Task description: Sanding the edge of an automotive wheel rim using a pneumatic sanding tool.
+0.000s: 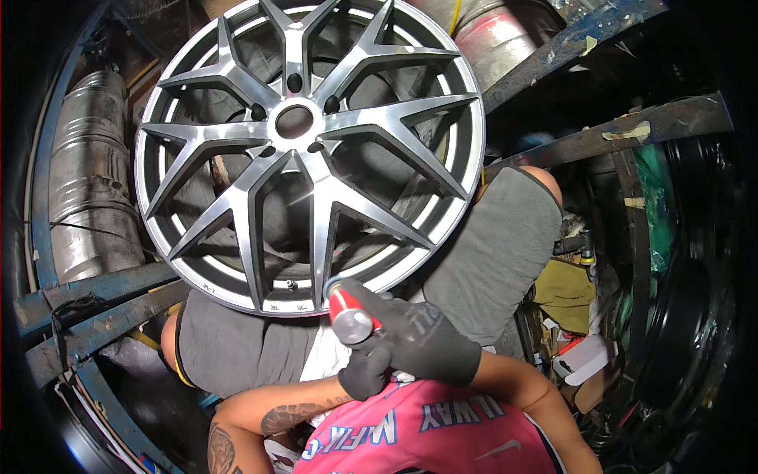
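Observation:
A large alloy wheel rim [323, 205] with bright machined spokes and dark inner faces lies face up before me, above my knees. My right hand [433, 340], in a dark grey glove, is closed around a small red and silver handheld tool [352, 324]. The tool's tip overlaps the rim's near lip, at the foot of a spoke; whether they touch I cannot tell. Just below the tool, my gloved left hand [365, 374] is curled shut against the right glove. What its fingers hold, if anything, is hidden. A valve stem [291, 284] shows left of the tool.
Worn blue metal frame bars [608, 130] cross at both sides. Metal cylinders [88, 182] stand at the left, and a red and silver drum [505, 39] at the far right. An olive cloth [564, 296] and a white box [584, 357] lie right of my knee.

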Available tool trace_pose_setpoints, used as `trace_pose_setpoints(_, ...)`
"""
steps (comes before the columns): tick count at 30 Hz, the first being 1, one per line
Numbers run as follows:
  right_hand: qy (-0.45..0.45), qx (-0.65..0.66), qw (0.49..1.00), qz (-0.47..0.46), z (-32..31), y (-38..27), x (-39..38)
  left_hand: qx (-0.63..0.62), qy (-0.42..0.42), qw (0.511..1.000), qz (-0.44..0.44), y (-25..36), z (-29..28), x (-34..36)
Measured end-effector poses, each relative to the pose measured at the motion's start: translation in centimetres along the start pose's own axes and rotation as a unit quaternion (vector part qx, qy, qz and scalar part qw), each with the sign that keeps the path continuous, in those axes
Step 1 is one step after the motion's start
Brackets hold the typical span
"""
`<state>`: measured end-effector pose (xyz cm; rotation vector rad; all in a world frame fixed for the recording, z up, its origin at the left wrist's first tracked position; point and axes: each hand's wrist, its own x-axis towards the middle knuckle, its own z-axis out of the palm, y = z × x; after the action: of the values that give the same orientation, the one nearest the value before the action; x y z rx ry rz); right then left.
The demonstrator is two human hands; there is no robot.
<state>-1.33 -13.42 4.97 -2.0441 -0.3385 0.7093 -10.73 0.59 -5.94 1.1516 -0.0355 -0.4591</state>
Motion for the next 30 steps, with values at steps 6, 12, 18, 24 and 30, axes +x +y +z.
trace_pose_setpoints(6,0.144,-0.024,0.989,-0.002,-3.3,1.1,-2.6,0.173,-0.228,0.952,0.11,4.1,1.6,8.2)
trace_pose_setpoints(12,0.2,-0.015,0.974,0.107,-3.6,0.4,-2.7,0.054,-0.251,0.966,0.019,6.7,2.3,9.7)
trace_pose_setpoints(18,0.061,0.067,0.993,0.069,-2.8,-0.5,-1.4,0.176,-0.172,0.965,0.088,4.3,0.5,5.4)
trace_pose_setpoints(24,-0.002,0.019,1.0,-0.013,-0.4,-0.8,0.4,0.248,-0.097,0.946,0.186,2.6,-1.8,0.6)
trace_pose_setpoints(30,0.103,-0.062,0.993,-0.001,-1.4,1.0,-1.8,0.172,-0.136,0.959,0.18,3.3,1.1,5.7)
